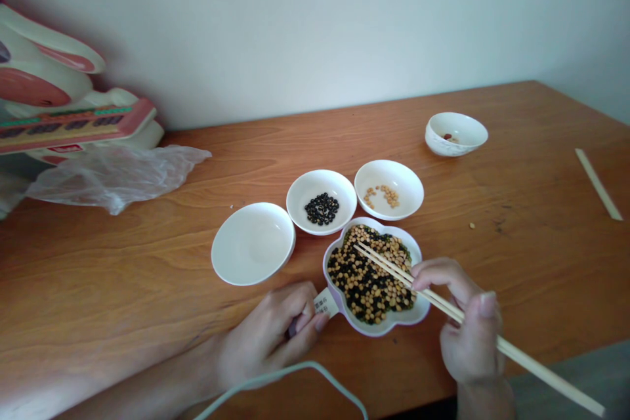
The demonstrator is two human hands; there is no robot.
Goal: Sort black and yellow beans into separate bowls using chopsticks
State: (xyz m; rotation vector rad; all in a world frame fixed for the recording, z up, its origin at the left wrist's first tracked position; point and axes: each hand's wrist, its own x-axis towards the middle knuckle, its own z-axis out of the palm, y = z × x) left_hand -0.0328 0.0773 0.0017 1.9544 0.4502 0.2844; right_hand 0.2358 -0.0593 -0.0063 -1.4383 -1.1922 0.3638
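My left hand point(275, 325) is closed around the handle of a flower-shaped pan point(417, 315), white inside with a lilac edge. Black and tan beans point(369, 275), mixed with some green bits, cover its bottom. In my right hand point(467, 321) is a pair of wooden chopsticks point(447, 307), their tips over the beans in the pan. Behind the pan stands a white bowl point(295, 191) with black beans point(322, 209). To its right, another white bowl point(416, 193) contains some tan beans point(388, 195). A third white bowl point(236, 243), at the left, has nothing in it.
Farther back right is a patterned bowl point(455, 149) with a few small bits inside. A wooden stick point(598, 184) lies at the right, and a loose bean point(472, 226) nearby. A plastic bag point(113, 174) and toy keyboard point(73, 125) occupy the left. A pale cable point(295, 367) crosses the front.
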